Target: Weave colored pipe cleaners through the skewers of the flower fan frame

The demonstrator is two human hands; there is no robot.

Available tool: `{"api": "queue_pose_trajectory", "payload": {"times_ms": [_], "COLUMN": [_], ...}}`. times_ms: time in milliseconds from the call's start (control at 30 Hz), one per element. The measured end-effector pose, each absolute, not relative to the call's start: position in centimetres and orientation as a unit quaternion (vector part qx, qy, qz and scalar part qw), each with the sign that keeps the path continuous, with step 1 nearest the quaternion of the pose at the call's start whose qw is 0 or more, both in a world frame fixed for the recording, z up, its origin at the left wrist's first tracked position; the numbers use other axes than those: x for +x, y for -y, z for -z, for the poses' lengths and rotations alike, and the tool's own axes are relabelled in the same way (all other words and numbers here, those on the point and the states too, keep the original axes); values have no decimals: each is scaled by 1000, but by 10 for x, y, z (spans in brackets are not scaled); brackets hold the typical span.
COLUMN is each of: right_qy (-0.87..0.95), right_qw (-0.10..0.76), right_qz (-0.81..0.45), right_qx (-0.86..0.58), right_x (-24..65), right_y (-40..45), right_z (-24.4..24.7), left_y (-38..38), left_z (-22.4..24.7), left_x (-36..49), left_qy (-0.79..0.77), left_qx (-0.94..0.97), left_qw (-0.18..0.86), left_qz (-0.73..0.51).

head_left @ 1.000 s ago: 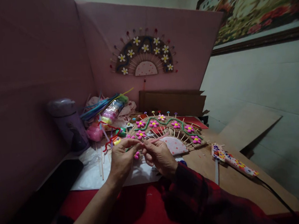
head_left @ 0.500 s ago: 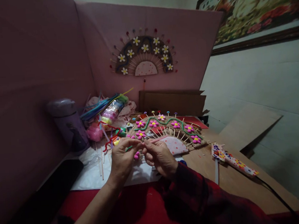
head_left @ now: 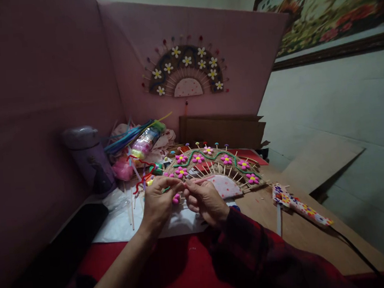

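My left hand [head_left: 158,201] and my right hand [head_left: 205,200] meet at the fingertips over the near side of a fan-shaped craft piece. A thin pink stick [head_left: 205,178] juts out above my right hand, pinched between thumb and forefinger. My left thumb and forefinger are also closed, on something too small to make out. Behind them lies the fan, a twine-wrapped arc [head_left: 218,157] with pink clay flowers [head_left: 227,159], a green wavy strip and colored-tipped sticks. Its white, red-dotted half-disc [head_left: 227,186] is at the centre, partly behind my right hand.
A purple tumbler [head_left: 88,161] stands left, near pipe cleaners, a bag of colored clay [head_left: 143,143] and loose sticks [head_left: 131,206]. A flower-patterned glue gun [head_left: 299,204] lies right, its cord trailing. Another fan [head_left: 186,69] hangs on the pink panel; folded cardboard [head_left: 224,130] stands below.
Both hands stay nearly in place with fingertips together. The pink stick shows a little more clearly above my right hand. The view has shifted very slightly.
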State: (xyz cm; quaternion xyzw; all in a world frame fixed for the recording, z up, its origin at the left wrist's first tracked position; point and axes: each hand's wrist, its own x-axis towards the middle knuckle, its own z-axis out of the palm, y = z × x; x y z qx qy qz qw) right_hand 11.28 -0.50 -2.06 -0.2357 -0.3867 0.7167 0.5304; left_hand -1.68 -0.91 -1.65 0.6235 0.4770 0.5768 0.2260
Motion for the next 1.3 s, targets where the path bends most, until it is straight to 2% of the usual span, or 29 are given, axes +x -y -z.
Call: {"api": "queue_pose_trajectory", "payload": {"times_ms": [67, 100, 233, 300, 367, 500, 567, 600, 667, 767, 833, 900, 1033, 1100, 1167, 1300], "right_qy": [398, 415, 507, 519, 494, 407, 410, 425, 461, 495, 504, 483, 399, 394, 413, 462], "right_qw": [525, 527, 540, 541, 543, 518, 506, 507, 516, 524, 521, 523, 513, 503, 507, 528], "right_qz": [-715, -701, -596, -575, -603, -711, -718, -707, -662, -605, -595, -621, -715, -727, -707, -633], "right_qx": [-234, -242, -311, -328, -313, -246, -244, -253, -287, -338, -347, -328, -258, -250, -270, -328], "right_x": [113, 113, 111, 111, 112, 114, 114, 114, 114, 113, 113, 113, 114, 114, 114, 113], "right_y": [5, 5, 2, 1, 1, 2, 2, 2, 1, 0, 0, 0, 3, 4, 4, 2], "right_z": [21, 22, 30, 33, 32, 24, 23, 24, 26, 32, 34, 32, 24, 23, 24, 30], "left_y": [9, 10, 17, 18, 16, 6, 4, 4, 8, 15, 18, 16, 7, 4, 5, 14], "left_z": [16, 16, 11, 10, 12, 18, 20, 20, 18, 13, 12, 13, 19, 21, 20, 14], "left_x": [-17, -17, -15, -14, -14, -16, -17, -16, -15, -13, -13, -13, -15, -16, -16, -13], "left_qy": [-481, -488, -504, -495, -493, -472, -467, -475, -503, -519, -516, -520, -482, -463, -475, -517], "left_qx": [616, 629, 733, 763, 751, 650, 631, 633, 661, 735, 761, 744, 653, 638, 645, 715], "left_qw": [250, 220, -32, -92, -61, 164, 217, 206, 120, -45, -91, -57, 174, 232, 199, -3], "left_qz": [-572, -564, -456, -406, -435, -573, -580, -575, -544, -433, -383, -416, -557, -571, -564, -471]}}
